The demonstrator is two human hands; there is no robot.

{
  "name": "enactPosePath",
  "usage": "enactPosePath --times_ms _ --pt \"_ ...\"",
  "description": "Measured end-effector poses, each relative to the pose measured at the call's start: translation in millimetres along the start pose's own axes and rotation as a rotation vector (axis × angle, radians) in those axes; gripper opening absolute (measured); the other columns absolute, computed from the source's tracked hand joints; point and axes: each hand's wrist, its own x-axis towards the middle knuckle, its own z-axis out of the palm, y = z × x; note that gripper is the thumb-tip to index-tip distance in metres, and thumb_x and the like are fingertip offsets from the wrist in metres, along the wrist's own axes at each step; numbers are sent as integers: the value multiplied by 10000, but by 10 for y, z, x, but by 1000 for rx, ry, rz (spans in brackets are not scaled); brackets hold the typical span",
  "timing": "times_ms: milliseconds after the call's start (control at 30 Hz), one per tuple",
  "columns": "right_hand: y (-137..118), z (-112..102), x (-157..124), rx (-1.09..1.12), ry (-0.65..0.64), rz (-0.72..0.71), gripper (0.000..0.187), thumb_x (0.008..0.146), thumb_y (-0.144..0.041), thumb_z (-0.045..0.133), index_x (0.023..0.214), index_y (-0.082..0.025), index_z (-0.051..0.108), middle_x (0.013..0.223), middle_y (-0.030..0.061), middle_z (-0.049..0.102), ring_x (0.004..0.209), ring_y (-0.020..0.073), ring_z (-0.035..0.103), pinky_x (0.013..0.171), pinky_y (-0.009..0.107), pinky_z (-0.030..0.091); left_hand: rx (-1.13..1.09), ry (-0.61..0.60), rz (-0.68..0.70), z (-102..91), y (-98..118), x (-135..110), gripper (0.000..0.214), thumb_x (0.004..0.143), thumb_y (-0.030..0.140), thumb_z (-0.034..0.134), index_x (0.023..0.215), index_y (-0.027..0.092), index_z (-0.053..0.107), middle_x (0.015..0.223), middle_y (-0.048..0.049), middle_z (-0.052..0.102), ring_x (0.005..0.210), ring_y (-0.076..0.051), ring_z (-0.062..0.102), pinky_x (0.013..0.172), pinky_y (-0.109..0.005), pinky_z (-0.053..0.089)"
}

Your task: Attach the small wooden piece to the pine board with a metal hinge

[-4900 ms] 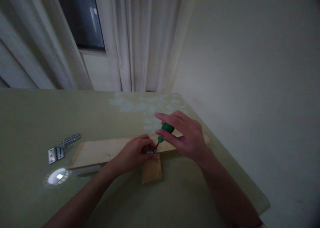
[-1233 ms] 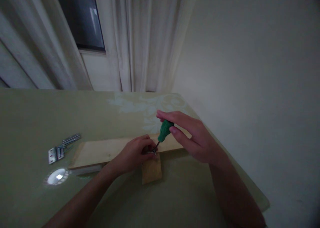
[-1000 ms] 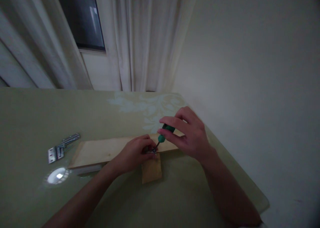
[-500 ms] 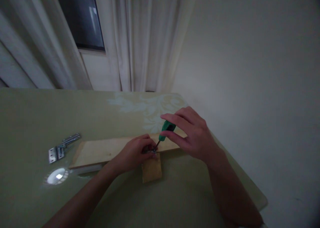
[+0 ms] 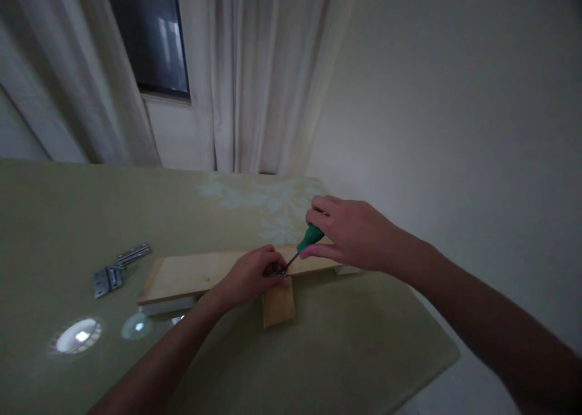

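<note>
My right hand [image 5: 346,228] grips the green screwdriver [image 5: 311,237] slantwise over the long board [image 5: 182,272], best kept steady against the metal piece [image 5: 281,273] my left hand [image 5: 249,276] pinches at the board's near edge.

Pale, folded fabric curtains [image 5: 254,69] hang on both sides of a dark, black-framed glass window [image 5: 148,39]. A plain off-white wall [image 5: 445,111] stands at the right. The glossy, leaf-patterned pale green surface [image 5: 68,215] shows a bright round light reflection [image 5: 78,336].
</note>
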Motion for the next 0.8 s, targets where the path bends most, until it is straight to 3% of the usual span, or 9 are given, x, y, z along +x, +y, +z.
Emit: enactPosePath --times_ms 100,133,233,300,400,467,533,600,800 --pt "50 -133 124 19 -229 -233 246 1002 -426 722 1078 -198 668 1070 69 726 927 222 690 623 309 359 -1 4 10 -4 9 1 99 883 313 737 906 217 741 894 -1 632 791 -173 587 708 -276 387" --pt "50 -152 165 19 -304 -228 225 1044 -423 657 1087 -203 673 1036 68 739 901 222 701 611 308 342 -1 2 13 -5 14 0 97 879 312 740 894 216 740 885 0 628 789 -173 586 707 -276 385" --pt "40 -175 286 -29 -448 -22 403 1111 -505 469 1028 -185 699 894 104 761 785 245 718 575 311 289 -6 -3 18 -7 20 -1 103 872 310 741 878 207 733 873 1 620 779 -171 584 699 -274 383" --pt "51 -204 357 -26 -484 33 410 1060 -569 553 1075 -182 688 896 105 772 779 250 722 563 303 293 -10 -4 18 -4 13 -4 119 877 321 734 883 203 727 875 1 615 768 -169 582 688 -274 383" --pt "61 -282 443 47 -506 -138 377 938 -429 775 1205 -204 632 1098 83 779 882 226 726 582 291 329 -10 1 21 8 -9 -8 133 879 337 722 883 203 719 884 1 617 774 -171 585 687 -277 384" --pt "33 -326 486 44 -502 -229 301 950 -300 753 1215 -214 636 1191 85 764 935 217 725 612 294 339 -8 10 27 20 -24 -7 130 873 334 719 883 205 717 892 -2 625 793 -177 587 699 -281 384" --pt "-15 -348 521 -14 -509 -183 199 1036 -340 634 1159 -192 684 1142 119 773 925 243 732 625 307 347 -6 17 30 33 -36 -1 124 868 329 717 884 206 719 903 -6 636 807 -180 589 709 -282 386" --pt "-51 -354 552 -53 -541 -85 352 1083 -448 529 1086 -154 723 1050 159 782 894 274 740 629 317 367 -6 19 27 43 -45 9 116 863 320 712 877 205 720 899 -8 638 794 -177 588 704 -280 386" --pt "-32 -323 633 -14 -589 -156 365 955 -444 729 1239 -218 686 1208 110 769 1015 249 733 674 285 412 -10 21 31 48 -70 28 93 846 292 712 881 206 724 903 -11 638 801 -179 594 703 -283 386"
